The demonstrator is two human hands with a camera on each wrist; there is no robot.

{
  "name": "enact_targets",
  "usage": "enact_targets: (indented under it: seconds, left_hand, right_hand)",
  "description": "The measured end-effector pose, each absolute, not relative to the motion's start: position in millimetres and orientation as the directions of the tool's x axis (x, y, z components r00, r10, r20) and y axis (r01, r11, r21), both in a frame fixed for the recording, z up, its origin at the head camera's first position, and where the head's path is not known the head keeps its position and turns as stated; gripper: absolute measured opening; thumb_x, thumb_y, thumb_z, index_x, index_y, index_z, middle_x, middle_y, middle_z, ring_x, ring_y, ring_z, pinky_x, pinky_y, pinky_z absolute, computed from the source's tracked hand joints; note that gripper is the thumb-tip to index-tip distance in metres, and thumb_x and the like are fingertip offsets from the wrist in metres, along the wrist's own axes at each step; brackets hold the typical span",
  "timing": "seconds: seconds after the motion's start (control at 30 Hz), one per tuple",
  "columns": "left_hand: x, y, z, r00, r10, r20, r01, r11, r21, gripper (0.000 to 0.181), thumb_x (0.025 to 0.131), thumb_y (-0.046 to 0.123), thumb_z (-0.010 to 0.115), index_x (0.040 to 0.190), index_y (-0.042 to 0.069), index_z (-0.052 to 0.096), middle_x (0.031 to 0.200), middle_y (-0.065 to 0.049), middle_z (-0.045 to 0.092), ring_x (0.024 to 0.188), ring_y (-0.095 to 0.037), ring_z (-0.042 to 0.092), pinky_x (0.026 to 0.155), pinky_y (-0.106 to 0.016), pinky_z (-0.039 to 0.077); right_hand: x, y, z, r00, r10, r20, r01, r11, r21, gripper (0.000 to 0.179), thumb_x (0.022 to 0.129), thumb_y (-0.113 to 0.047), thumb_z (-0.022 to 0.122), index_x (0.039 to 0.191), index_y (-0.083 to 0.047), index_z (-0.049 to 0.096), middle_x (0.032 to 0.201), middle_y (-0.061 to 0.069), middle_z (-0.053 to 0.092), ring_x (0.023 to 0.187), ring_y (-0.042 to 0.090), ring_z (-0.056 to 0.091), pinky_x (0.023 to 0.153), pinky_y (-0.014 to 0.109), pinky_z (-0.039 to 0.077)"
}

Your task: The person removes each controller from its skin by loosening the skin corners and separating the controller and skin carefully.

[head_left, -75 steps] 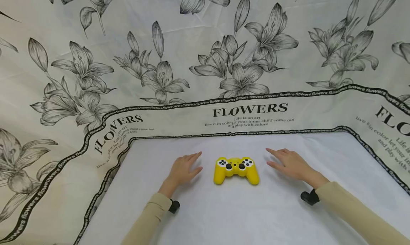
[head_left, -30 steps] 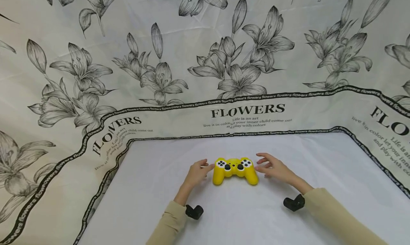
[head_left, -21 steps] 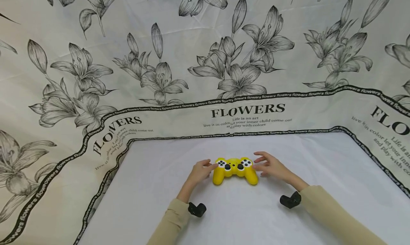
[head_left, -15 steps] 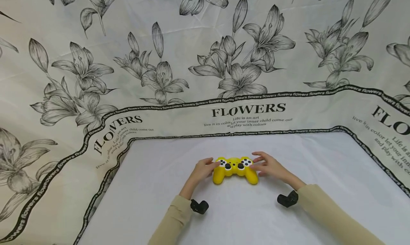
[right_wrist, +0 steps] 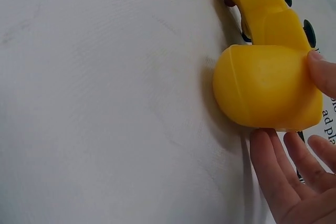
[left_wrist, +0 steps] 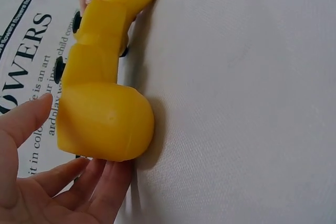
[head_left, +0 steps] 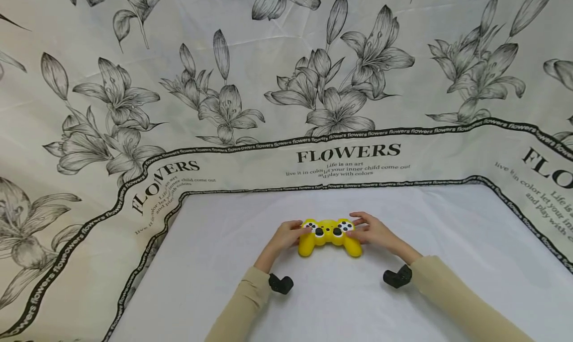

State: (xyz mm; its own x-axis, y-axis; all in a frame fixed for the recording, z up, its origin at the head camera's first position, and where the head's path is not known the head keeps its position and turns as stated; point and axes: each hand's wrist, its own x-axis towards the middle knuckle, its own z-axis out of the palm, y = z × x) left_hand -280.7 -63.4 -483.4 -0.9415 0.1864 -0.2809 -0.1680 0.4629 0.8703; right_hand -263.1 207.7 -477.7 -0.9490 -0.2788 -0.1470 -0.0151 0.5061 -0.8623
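Observation:
A yellow game controller (head_left: pixel 328 239) with black sticks and buttons lies face up on the white cloth. At its left side is my left hand (head_left: pixel 285 236); its fingertips touch the outer side of the controller. The left thumb (left_wrist: pixel 39 113) hovers over the face, with a small gap in the left wrist view. From the other side my right hand (head_left: pixel 377 233) reaches the controller, its thumb (right_wrist: pixel 323 72) resting on the face edge. The right fingers (right_wrist: pixel 270 166) are stretched out, close against the outer side of the right handle. The controller's underside is partly hidden.
White cloth (head_left: pixel 340 302) covers the table. Behind and beside it hangs a fabric (head_left: pixel 250 168) printed with lilies and the word FLOWERS. A small black device (head_left: pixel 281 284) is on the left wrist, and another black device (head_left: pixel 397 276) on the right.
Both hands have moved inward from either side, from apart to touching the controller, thumbs coming over its face. The controller stays in place on the cloth.

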Motion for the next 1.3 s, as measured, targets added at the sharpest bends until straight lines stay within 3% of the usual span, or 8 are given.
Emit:
enact_targets:
  seconds: [0.33,0.67,0.93,1.3]
  left_hand:
    - [-286.9,-66.2,-483.5,-0.934,0.194,-0.300,-0.170,0.496,0.852,0.059,0.090,0.037,0.066,0.134,0.000,0.053,0.130,-0.015,0.059,0.103,-0.020,0.060,0.089,-0.034,0.054]
    - [-287.7,-64.1,-481.7,-0.934,0.238,-0.265,-0.115,0.502,0.857,0.050,0.093,0.034,0.063,0.130,0.001,0.058,0.116,-0.011,0.065,0.086,-0.016,0.056,0.074,-0.026,0.051]
    - [-285.2,-65.3,-484.5,-0.951,0.256,-0.174,-0.044,0.446,0.894,0.052,0.088,0.035,0.068,0.131,0.008,0.057,0.124,-0.008,0.061,0.097,-0.015,0.059,0.081,-0.028,0.054]
    - [-287.9,-64.7,-490.5,-0.976,0.210,-0.051,0.028,0.355,0.934,0.051,0.085,0.028,0.074,0.132,0.020,0.058,0.133,-0.003,0.057,0.103,-0.015,0.059,0.088,-0.028,0.054]
  right_hand:
    - [-270.3,203.6,-475.8,-0.933,-0.281,-0.224,0.031,0.559,-0.829,0.072,0.089,-0.036,0.066,0.139,0.007,0.040,0.136,0.029,0.047,0.111,0.030,0.059,0.083,0.032,0.056]
    - [-268.1,202.8,-469.4,-0.928,-0.304,-0.216,-0.002,0.584,-0.812,0.068,0.092,-0.034,0.063,0.135,0.014,0.042,0.130,0.029,0.054,0.106,0.027,0.060,0.083,0.033,0.056]
    - [-262.0,205.5,-465.7,-0.945,-0.299,-0.130,-0.070,0.577,-0.814,0.068,0.088,-0.031,0.068,0.135,0.011,0.044,0.132,0.031,0.052,0.107,0.033,0.061,0.086,0.039,0.055]
    - [-260.0,199.3,-463.5,-0.981,-0.193,-0.037,-0.082,0.574,-0.815,0.073,0.083,-0.028,0.076,0.139,0.004,0.042,0.137,0.027,0.049,0.105,0.031,0.060,0.087,0.040,0.054]
